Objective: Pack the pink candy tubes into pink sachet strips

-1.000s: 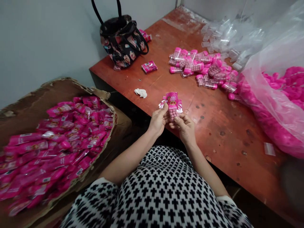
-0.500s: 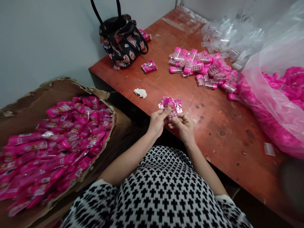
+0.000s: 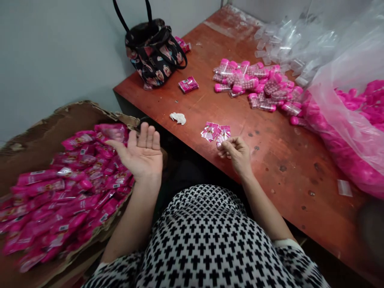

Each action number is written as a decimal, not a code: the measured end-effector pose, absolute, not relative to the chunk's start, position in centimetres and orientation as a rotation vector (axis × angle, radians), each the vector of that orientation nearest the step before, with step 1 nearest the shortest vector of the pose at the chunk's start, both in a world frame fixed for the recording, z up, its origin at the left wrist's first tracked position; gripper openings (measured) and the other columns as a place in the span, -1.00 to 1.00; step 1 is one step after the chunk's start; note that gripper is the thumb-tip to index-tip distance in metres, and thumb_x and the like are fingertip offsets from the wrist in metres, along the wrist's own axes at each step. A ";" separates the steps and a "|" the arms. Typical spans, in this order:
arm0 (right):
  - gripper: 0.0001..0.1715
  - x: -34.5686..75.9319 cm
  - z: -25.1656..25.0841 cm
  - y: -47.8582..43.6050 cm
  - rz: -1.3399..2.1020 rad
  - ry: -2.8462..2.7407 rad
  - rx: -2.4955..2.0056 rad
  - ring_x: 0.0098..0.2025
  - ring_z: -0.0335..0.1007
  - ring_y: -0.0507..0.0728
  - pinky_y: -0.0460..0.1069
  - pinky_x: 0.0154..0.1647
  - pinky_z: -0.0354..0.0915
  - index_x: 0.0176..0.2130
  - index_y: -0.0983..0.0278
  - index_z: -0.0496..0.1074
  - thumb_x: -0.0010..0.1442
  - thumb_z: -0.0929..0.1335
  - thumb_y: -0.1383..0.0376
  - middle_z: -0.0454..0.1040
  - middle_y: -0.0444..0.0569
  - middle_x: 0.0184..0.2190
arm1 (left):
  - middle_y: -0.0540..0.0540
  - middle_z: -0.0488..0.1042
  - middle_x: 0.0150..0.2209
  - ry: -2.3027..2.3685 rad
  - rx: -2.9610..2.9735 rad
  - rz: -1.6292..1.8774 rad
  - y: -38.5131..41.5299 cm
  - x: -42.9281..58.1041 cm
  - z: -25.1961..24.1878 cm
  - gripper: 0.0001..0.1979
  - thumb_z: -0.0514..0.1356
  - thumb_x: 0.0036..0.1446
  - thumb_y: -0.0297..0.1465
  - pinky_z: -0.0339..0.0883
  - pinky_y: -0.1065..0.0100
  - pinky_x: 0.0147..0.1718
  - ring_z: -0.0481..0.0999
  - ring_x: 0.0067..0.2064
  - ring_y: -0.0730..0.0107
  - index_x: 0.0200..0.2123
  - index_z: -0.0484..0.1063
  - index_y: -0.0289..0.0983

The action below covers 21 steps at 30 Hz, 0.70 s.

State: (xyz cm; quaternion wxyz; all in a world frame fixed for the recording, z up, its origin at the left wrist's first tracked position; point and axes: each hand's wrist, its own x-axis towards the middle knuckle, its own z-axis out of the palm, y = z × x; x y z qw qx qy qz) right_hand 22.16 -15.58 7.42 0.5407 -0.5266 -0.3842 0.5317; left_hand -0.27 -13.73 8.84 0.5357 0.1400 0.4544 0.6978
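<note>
My left hand (image 3: 143,153) is open, palm up, fingers spread, at the right edge of a cardboard box (image 3: 45,124) full of pink packets (image 3: 69,192). One packet (image 3: 112,130) appears blurred just beyond its fingers, over the box. My right hand (image 3: 237,153) rests on the red-brown table (image 3: 270,168), fingers pinched on a small stack of empty pink sachets (image 3: 216,132) lying by the table's near edge.
A heap of small tubes of pink balls (image 3: 258,86) lies mid-table. A clear bag of pink caps (image 3: 354,120) fills the right side, with empty clear tubes (image 3: 282,44) behind. A flowered handbag (image 3: 154,52), one pink packet (image 3: 189,84) and a white crumpled scrap (image 3: 178,117) lie at the left.
My left hand left the sachets and swung left over the box, opening; the filled packet went with it. My right hand stayed at the sachets.
</note>
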 end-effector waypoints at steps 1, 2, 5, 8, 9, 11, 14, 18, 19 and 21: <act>-0.68 22.6 7.3 -15.5 1.237 -0.910 -1.291 -0.61 0.40 -0.04 -0.15 -0.61 0.31 -0.42 0.25 0.29 0.03 0.42 0.09 0.51 -0.17 -0.56 | 0.06 0.57 -0.15 1.069 0.404 1.737 -13.3 -0.2 8.2 -0.49 -0.02 0.12 0.11 0.35 0.30 0.01 0.51 -0.04 0.43 -0.13 0.33 -0.17; -0.68 23.0 7.2 -15.5 1.217 -0.906 -1.318 -0.61 0.39 -0.04 -0.16 -0.62 0.29 -0.42 0.25 0.30 0.04 0.41 0.08 0.51 -0.16 -0.56 | 0.01 0.59 -0.19 1.116 0.505 1.679 -12.9 0.5 7.4 -0.52 0.10 0.08 0.05 0.35 0.17 0.01 0.54 -0.09 0.34 -0.08 0.34 -0.16; -0.67 23.2 6.9 -15.4 1.193 -0.927 -1.335 -0.62 0.38 -0.05 -0.17 -0.64 0.26 -0.42 0.25 0.31 0.05 0.41 0.07 0.51 -0.16 -0.57 | -0.15 0.45 0.07 1.335 1.268 1.347 -10.9 4.0 4.7 -0.53 0.27 -0.02 -0.08 0.12 0.04 0.18 0.36 0.16 0.15 -0.08 0.45 -0.19; -0.68 23.0 6.7 -15.5 1.200 -0.968 -1.343 -0.63 0.37 -0.05 -0.16 -0.63 0.27 -0.43 0.25 0.32 0.04 0.41 0.08 0.49 -0.18 -0.58 | -0.12 0.36 0.16 1.422 1.826 1.062 -8.9 6.9 2.8 -0.64 0.28 0.01 -0.19 -0.27 -0.08 0.28 0.11 0.30 0.03 -0.11 0.51 -0.16; -0.68 23.0 6.7 -15.5 1.204 -0.977 -1.349 -0.63 0.36 -0.05 -0.16 -0.63 0.27 -0.43 0.25 0.32 0.04 0.41 0.08 0.49 -0.18 -0.59 | -0.10 0.36 0.16 1.428 1.915 1.012 -8.4 7.4 2.4 -0.69 0.26 0.04 -0.23 -0.34 -0.11 0.27 0.08 0.31 0.02 -0.11 0.52 -0.14; -0.68 23.2 6.8 -15.4 1.212 -0.989 -1.361 -0.62 0.37 -0.04 -0.15 -0.62 0.27 -0.43 0.25 0.32 0.03 0.42 0.08 0.48 -0.18 -0.60 | -0.07 0.36 0.15 1.429 1.992 0.976 -7.9 7.9 1.8 -0.74 0.22 0.09 -0.28 -0.40 -0.14 0.27 0.08 0.31 0.02 -0.12 0.52 -0.11; -0.68 23.7 6.7 -14.9 1.221 -1.011 -1.380 -0.62 0.35 -0.03 -0.15 -0.63 0.24 -0.43 0.25 0.32 0.03 0.42 0.08 0.47 -0.18 -0.60 | -0.05 0.43 0.10 1.430 1.985 1.014 -7.8 7.8 1.4 -0.80 0.20 0.11 -0.31 -0.38 -0.14 0.27 0.11 0.30 0.06 -0.18 0.54 -0.09; -0.70 23.5 6.0 -13.3 1.117 -1.085 -1.418 -0.51 0.37 -0.02 -0.13 -0.53 0.28 -0.39 0.25 0.34 0.05 0.40 0.08 0.47 -0.17 -0.50 | -0.06 0.50 0.01 1.420 1.924 1.101 -8.3 7.8 1.1 -0.86 0.21 0.09 -0.33 -0.28 -0.12 0.27 0.19 0.26 0.11 -0.27 0.57 -0.09; -0.70 23.3 5.7 -12.8 1.061 -1.098 -1.415 -0.45 0.39 -0.02 -0.12 -0.46 0.31 -0.36 0.24 0.35 0.03 0.42 0.09 0.47 -0.16 -0.44 | -0.06 0.50 0.01 1.414 1.909 1.131 -8.6 7.8 1.1 -0.86 0.21 0.10 -0.33 -0.25 -0.12 0.26 0.21 0.26 0.12 -0.27 0.57 -0.09; -0.65 22.8 5.0 -11.8 1.018 -1.087 -1.379 -0.36 0.40 -0.01 -0.11 -0.36 0.33 -0.28 0.23 0.35 -0.02 0.44 0.11 0.47 -0.16 -0.37 | -0.07 0.50 0.02 1.372 1.888 1.204 -9.2 8.1 1.6 -0.85 0.20 0.11 -0.34 -0.20 -0.10 0.26 0.23 0.24 0.15 -0.26 0.57 -0.10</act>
